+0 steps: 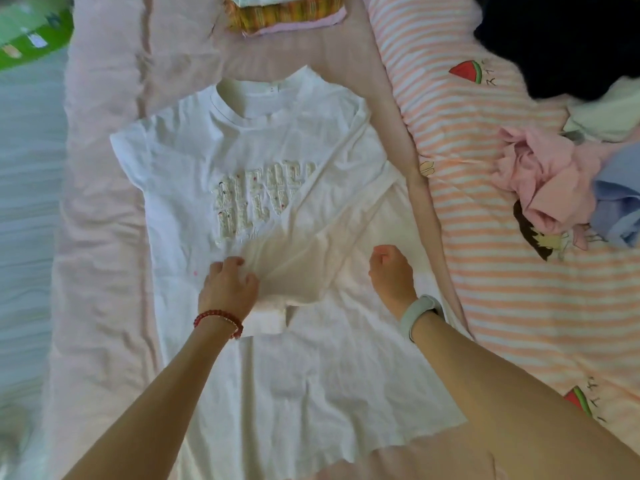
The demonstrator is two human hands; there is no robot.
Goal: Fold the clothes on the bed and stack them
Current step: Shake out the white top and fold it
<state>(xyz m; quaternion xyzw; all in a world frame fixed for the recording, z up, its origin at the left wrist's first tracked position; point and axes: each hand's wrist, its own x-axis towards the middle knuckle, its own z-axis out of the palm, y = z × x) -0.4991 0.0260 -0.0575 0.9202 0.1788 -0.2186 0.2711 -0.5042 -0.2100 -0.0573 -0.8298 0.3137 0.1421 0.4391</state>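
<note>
Pink bedding covers the bed (104,237) in the head view, with a striped cartoon-print quilt (485,209) along the right side and a pale floor past the left edge. A white T-shirt (263,188) lies face up on the pink sheet, collar pointing away from the person and hem toward them, so its long axis runs straight from near to far; raised lettering crosses the chest. Its right sleeve and side are already folded in over the front, making a diagonal flap across the middle. The left hand (228,289), a red bead bracelet (218,320) on its wrist, has its fingers curled into the cloth at the edge of that flap, pinching a small ridge of fabric. The right hand (391,271), with a pale wristband (420,315) behind it, hovers just over the shirt's right side in a loose fist; it seems to hold nothing, though the palm side is hidden. I judge the shirt light, limp and quick to wrinkle, so it will sag unless lifted at two points; the hem corners or the shoulder seams look like the best holds, and the stiff lettering may resist a crease through it. A folded stack (287,15) waits at the far edge, and unfolded clothes (554,174) lie heaped on the quilt.
</note>
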